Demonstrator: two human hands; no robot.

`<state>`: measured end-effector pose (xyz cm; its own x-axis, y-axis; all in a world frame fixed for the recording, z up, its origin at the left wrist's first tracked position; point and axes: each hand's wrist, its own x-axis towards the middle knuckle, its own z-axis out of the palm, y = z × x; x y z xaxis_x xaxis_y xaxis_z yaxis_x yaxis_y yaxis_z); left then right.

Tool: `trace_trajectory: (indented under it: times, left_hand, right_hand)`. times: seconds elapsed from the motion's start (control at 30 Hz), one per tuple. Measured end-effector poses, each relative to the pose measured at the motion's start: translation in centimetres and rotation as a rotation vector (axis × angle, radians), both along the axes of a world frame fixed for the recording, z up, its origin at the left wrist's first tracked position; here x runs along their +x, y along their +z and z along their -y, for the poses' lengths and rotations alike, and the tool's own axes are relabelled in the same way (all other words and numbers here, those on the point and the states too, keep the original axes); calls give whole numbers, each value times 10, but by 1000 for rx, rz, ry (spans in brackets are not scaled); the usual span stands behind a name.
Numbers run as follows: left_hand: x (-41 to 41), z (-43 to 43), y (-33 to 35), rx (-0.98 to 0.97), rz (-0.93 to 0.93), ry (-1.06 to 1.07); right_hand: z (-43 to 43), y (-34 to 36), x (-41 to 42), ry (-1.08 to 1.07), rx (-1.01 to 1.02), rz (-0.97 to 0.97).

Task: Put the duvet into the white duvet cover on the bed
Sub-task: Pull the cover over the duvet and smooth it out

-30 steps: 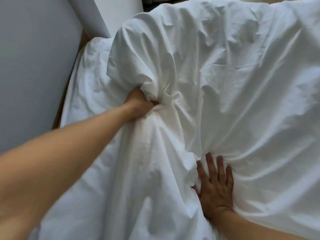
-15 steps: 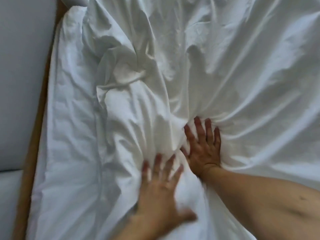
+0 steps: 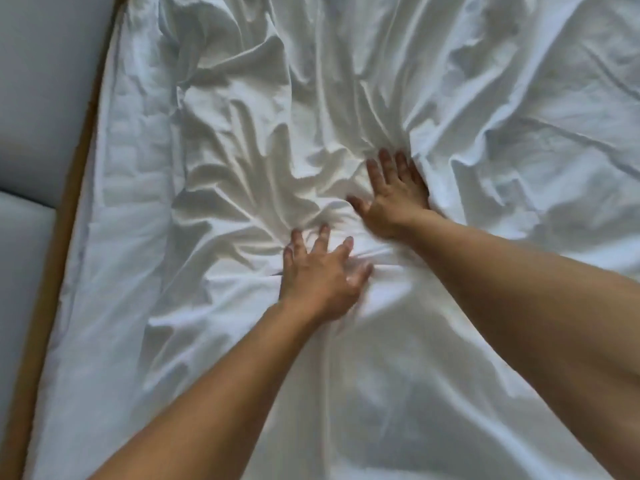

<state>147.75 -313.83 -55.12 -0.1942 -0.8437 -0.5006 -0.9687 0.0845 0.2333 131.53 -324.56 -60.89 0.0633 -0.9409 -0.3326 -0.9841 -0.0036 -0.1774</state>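
Observation:
A crumpled white duvet cover (image 3: 485, 168) spreads over most of the bed, with deep folds fanning out from the middle. The duvet itself is not separately visible; the cloth bulges as if something lies beneath. My left hand (image 3: 318, 271) presses flat on the cover with fingers spread, just below the centre. My right hand (image 3: 394, 195) lies flat on the fabric a little farther up and to the right, fingers straight, its outer edge tucked against a fold.
A white sheet or mattress edge (image 3: 128, 168) runs down the left side of the bed. A brown wooden bed frame strip (image 3: 65, 209) borders it. Beyond lies a grey padded surface (image 3: 31, 116) with a seam.
My left hand let go of the bunched fabric it gripped up high and came down flat onto the cover. The raised lump of cloth has been flattened. My right hand stayed pressing.

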Motion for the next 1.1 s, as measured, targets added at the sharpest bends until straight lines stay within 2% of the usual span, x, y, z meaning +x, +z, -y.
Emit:
trace_trajectory:
  times: [0.07, 0.17, 0.23, 0.33, 0.4, 0.47, 0.53, 0.63, 0.7, 0.77, 0.83, 0.9, 0.97, 1.03, 1.1]
  left_hand:
    - [-38, -50, 7, -9, -42, 10]
    - [-82, -112, 3, -38, 37, -31]
    - [-98, -121, 0, -139, 5, 74]
    - [-119, -118, 7, -295, -20, 316]
    - [-150, -130, 15, -384, -112, 414]
    - [-193, -152, 24, -420, -226, 419]
    - [-228, -171, 32, -439, -281, 429]
    - [-254, -199, 44, -499, -196, 437]
    - [-265, -245, 46, -417, -34, 440]
    - [-279, -302, 40, -102, 110, 415]
    - [-297, -345, 27, 150, 187, 405]
    - [-317, -361, 19, 171, 170, 408]
    - [-339, -368, 18, 117, 82, 376]
    - [-356, -372, 24, 104, -62, 405]
    - [-371, -384, 33, 167, -169, 453]
  right_hand:
    - [-15, 15, -31, -7, 35, -67]
    - [-36, 34, -92, -57, 46, -183]
    - [-46, 50, -141, -103, 84, -228]
    - [-88, 69, -191, -113, -15, -91]
    - [-152, 70, -206, -120, -85, -56]
    - [-228, 54, -223, 11, -138, -143]
    - [-264, 39, -249, 116, -87, -195]
    - [-249, 36, -282, 172, -7, -24]
    - [-241, 37, -306, 230, -82, 17]
    - [-243, 44, -351, 236, -172, 19]
    - [-247, 54, -412, 230, -148, -23]
    - [-252, 65, -454, 127, -85, -99]
    - [-262, 74, -453, 7, -40, -91]
    - [-290, 85, -418, -78, -131, 28]
    - [-342, 85, -385, 59, -162, 104]
